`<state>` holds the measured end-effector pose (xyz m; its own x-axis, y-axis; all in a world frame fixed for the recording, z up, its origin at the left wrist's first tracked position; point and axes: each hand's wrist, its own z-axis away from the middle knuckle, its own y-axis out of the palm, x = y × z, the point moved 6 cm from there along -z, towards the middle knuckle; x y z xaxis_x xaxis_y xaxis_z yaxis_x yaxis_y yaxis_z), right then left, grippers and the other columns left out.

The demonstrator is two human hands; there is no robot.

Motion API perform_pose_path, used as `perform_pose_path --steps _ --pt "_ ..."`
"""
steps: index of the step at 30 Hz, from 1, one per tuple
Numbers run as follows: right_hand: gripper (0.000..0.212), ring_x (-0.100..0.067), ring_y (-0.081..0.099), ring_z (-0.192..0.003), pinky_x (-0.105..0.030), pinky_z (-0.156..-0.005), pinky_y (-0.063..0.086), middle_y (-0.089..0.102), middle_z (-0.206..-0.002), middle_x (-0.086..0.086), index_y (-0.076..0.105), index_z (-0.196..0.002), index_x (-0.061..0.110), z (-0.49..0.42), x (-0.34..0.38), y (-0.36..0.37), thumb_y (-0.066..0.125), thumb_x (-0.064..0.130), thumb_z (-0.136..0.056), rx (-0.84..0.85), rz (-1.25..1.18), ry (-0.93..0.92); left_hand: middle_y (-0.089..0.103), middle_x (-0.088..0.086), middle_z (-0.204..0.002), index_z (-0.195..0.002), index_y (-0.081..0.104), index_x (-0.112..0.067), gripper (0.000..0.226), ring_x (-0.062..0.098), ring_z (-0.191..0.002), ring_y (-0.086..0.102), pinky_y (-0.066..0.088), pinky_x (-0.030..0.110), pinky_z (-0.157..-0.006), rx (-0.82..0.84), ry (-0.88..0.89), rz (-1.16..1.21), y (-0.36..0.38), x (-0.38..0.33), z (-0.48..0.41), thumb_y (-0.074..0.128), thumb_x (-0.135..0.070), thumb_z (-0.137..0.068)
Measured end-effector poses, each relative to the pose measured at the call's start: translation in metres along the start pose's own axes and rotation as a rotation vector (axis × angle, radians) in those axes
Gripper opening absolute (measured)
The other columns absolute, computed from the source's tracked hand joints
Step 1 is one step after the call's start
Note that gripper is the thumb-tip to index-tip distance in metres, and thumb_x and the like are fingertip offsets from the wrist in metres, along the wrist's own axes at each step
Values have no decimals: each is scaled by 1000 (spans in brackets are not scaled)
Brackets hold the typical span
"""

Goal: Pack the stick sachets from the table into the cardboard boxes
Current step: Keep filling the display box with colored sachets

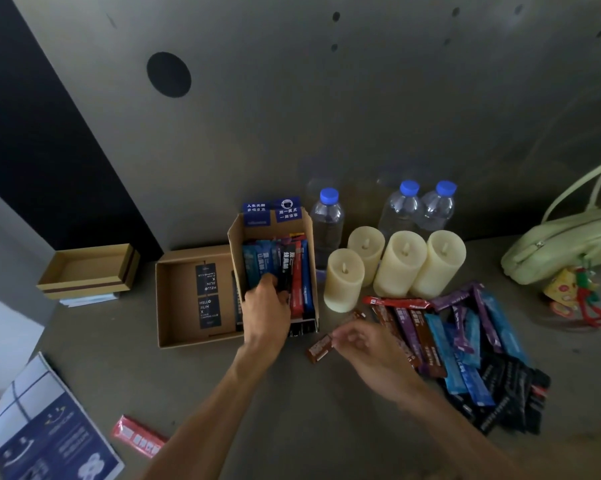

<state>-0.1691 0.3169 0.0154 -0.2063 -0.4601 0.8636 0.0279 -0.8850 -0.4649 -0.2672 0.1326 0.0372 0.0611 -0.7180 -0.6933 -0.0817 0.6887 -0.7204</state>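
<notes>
An open cardboard box (236, 244) stands at the table's middle with several blue, black and red stick sachets (301, 271) packed side by side in it. My left hand (266, 310) reaches into its near end, fingers curled on a black sachet among the packed ones. To the right, my right hand (365, 344) pinches a brown sachet (320, 349) just above the table. A loose pile of sachets (465, 341) in several colours lies right of that hand. One red sachet (138, 434) lies alone near the front left.
A shallow cardboard tray (174, 306) with dark cards sits left of the box. A small gold box (84, 271) stands far left. Several cream candles (396, 265) and three water bottles (327, 223) stand behind the pile. A green bag (562, 247) lies right; a booklet (49, 431) front left.
</notes>
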Motion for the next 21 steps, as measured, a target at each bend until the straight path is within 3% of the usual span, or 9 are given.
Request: perform_pose_path --steps 5,11,17,21 --pt "7 -1 67 -89 -29 -86 56 72 -96 10 72 -98 32 -2 -4 -1 67 36 -94 1 22 -29 69 11 -100 -107 57 -8 12 28 -89 70 59 35 -70 -15 28 -40 3 2 -1 59 -11 -96" --pt "5 -2 68 -82 -21 -76 53 73 -88 10 72 -92 30 -9 -3 -2 68 32 -94 -33 35 -53 64 12 -110 -122 44 -9 27 31 -90 71 61 44 -72 6 135 -259 4 -5 6 55 -14 -98" --pt "9 -1 68 -83 -25 -79 56 73 -86 11 71 -89 26 -26 -2 -10 70 17 -92 -88 106 -96 32 14 -139 -155 8 -20 87 30 -110 61 57 43 -85 59 243 -467 7 -10 10 65 -12 -90" --pt "4 0 67 -87 -26 -84 57 72 -94 9 71 -98 21 -29 -15 -16 68 22 -94 -114 183 -56 23 14 -146 -157 -3 -16 96 29 -116 58 56 43 -91 91 255 -486 11 -8 7 65 -9 -90"
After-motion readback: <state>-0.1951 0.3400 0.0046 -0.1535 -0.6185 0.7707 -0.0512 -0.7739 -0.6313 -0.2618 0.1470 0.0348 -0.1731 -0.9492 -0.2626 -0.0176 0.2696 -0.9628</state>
